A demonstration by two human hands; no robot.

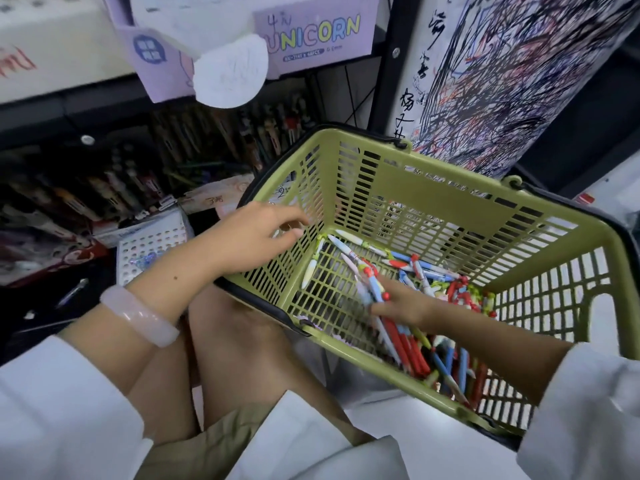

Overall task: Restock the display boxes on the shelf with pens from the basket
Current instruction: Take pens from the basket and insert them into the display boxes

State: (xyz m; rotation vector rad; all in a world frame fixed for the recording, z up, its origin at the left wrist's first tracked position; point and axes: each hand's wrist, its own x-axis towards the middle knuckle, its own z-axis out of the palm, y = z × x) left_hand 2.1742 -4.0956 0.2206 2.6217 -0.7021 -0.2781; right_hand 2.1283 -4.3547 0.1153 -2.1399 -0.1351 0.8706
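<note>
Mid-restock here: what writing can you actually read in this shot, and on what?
"UNICORN": on the lilac display box on the upper shelf.
Small print line beneath it: too blurred to read.
Red lettering on the white box at upper left: cut off, unreadable.
Handwritten characters on the scribble-covered test sheet: not legible.
Markings on the green basket wall: too small.

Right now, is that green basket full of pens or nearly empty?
Partly filled. The green basket holds a loose pile of pens covering only part of its floor; bare grid shows at the left. The right hand grips several.

White sleeves, pale pink bangle (left wrist), khaki shorts.
</note>
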